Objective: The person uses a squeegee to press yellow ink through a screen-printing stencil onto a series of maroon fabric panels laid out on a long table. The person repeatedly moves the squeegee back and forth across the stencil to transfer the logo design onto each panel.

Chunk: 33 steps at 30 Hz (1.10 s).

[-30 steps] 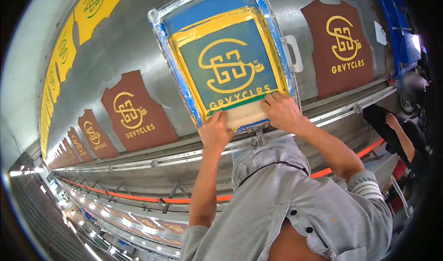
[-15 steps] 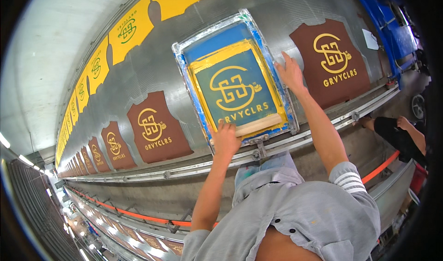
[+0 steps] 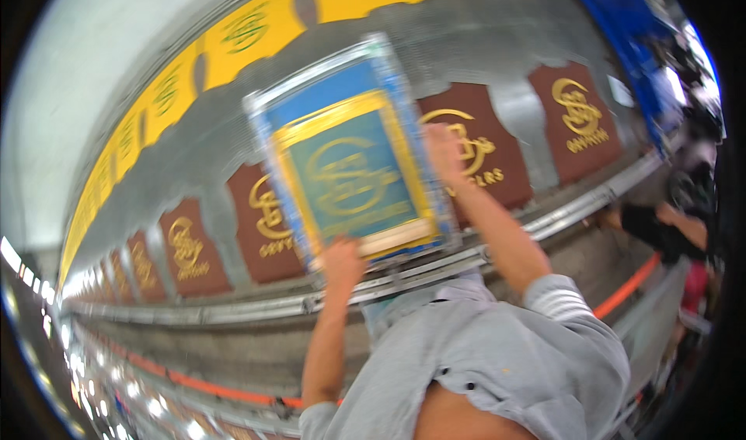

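Note:
A screen printing frame (image 3: 268, 133) with metal and blue-smeared edges is in front of me over the long table, tilted slightly. Its blue-green mesh (image 3: 353, 172) carries a yellowish emblem, with yellow ink around the border. Along the near end of the mesh lies a squeegee with a pale wooden handle (image 3: 396, 238). My left hand (image 3: 342, 265) is closed on the frame's near side, by the squeegee's left end. On the right side rail, my right hand (image 3: 444, 152) is closed too, fingers partly blurred. Brown shirt panels (image 3: 509, 168) with gold emblems lie beneath and beside the frame.
Yellow panels (image 3: 245, 32) with green emblems line the table's far side. A metal rail (image 3: 544, 226) runs along the near edge. At the right are a blue machine part (image 3: 614, 51) and another person's arm (image 3: 684, 226). An orange strip (image 3: 633, 284) runs behind me.
The frame has come off its spot by the rail, uncovering a brown printed panel. My right hand, open beside the frame before, now grips its side. The whole view has shifted and blurred.

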{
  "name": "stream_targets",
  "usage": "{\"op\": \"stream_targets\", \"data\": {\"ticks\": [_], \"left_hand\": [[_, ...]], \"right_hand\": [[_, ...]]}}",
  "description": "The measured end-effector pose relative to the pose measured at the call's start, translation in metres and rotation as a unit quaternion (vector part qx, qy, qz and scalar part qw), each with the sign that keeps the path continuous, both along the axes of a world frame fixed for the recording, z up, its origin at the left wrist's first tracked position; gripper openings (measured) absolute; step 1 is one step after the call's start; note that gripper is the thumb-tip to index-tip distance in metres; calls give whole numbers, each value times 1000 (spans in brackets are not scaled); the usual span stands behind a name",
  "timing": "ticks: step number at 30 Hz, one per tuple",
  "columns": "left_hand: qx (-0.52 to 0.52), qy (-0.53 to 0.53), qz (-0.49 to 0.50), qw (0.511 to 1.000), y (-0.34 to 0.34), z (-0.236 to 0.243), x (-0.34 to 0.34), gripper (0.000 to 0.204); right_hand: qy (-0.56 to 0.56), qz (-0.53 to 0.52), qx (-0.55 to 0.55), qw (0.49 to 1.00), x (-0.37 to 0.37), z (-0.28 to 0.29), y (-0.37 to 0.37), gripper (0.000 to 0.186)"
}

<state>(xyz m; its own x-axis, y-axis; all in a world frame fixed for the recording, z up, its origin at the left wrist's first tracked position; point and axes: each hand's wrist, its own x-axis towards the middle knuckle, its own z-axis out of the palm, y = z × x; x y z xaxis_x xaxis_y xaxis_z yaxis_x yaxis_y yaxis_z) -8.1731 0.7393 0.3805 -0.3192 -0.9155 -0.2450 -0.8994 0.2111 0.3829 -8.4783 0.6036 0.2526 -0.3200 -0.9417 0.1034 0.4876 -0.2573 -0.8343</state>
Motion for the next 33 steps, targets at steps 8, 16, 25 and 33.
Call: {"op": "stream_targets", "data": {"ticks": [8,16,25,33], "left_hand": [[-79,-1,-41,996,21,7,169,42],[-13,33,-16,999,14,11,200,35],[230,-88,-28,969,-83,-17,202,31],[226,-70,-47,971,-158,10,212,32]], "right_hand": [[394,-49,323,859,188,88,11,34],[399,-40,356,844,217,78,8,36],[459,-25,400,793,226,93,2,34],[705,120,161,680,246,140,-20,52]]}}
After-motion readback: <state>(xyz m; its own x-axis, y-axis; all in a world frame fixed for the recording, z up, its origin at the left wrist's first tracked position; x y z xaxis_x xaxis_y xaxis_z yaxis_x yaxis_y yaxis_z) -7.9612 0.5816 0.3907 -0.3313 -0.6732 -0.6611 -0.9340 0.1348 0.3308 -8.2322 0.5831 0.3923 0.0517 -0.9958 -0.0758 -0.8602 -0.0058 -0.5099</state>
